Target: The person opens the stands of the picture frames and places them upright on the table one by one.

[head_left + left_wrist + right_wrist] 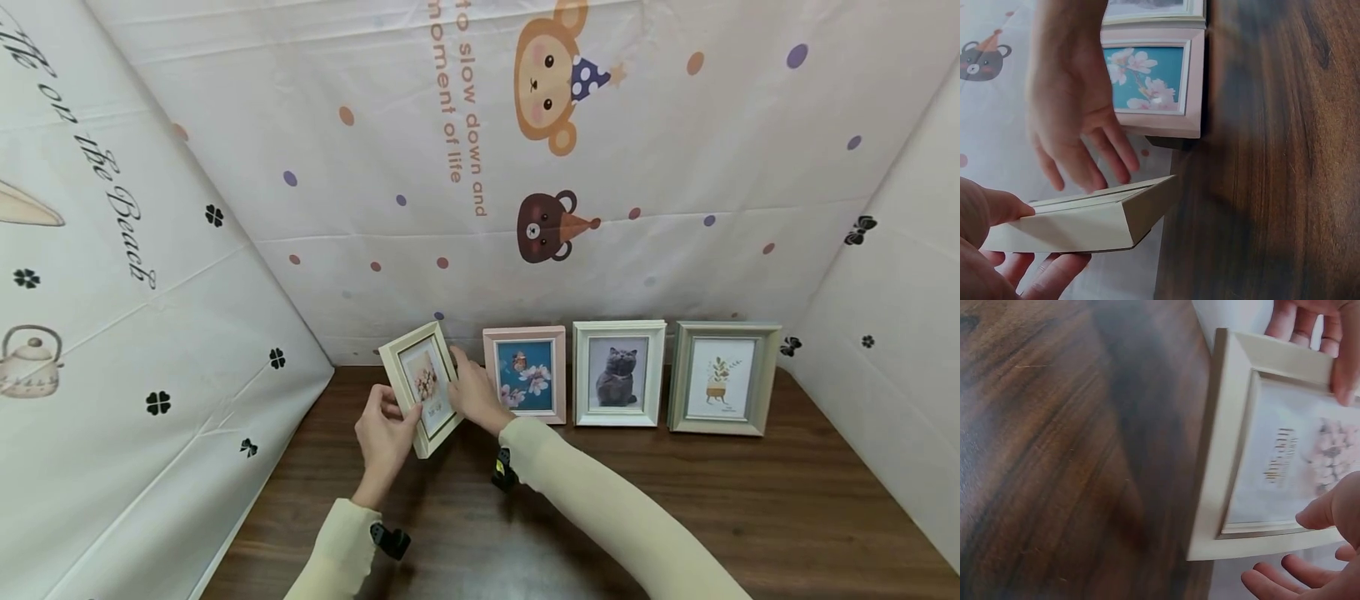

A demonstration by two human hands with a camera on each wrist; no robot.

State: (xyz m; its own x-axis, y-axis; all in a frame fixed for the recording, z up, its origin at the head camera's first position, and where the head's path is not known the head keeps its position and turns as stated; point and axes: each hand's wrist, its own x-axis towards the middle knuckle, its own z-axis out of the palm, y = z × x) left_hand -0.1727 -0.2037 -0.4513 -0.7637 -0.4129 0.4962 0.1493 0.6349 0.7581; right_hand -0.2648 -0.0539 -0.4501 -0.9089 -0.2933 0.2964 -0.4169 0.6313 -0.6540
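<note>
A cream picture frame (429, 379) with a flower print is held tilted at the left end of a row of frames. My left hand (384, 429) grips its left side, thumb on the front and fingers behind, as the left wrist view shows. By the opposite side is my right hand (474, 390), its fingers (1119, 147) extended and apart. In the right wrist view the right thumb (1319, 514) overlaps the front border, with the other fingers beyond the edge. Just right of this hand stands a pink frame (534, 371) with blossoms on blue, partly covered by it.
A white frame (618, 375) with a grey cat and a grey-beige frame (723, 379) with a potted plant stand farther right along the back. Printed white sheets (645, 233) rise behind and at both sides of the brown wooden table (600, 500).
</note>
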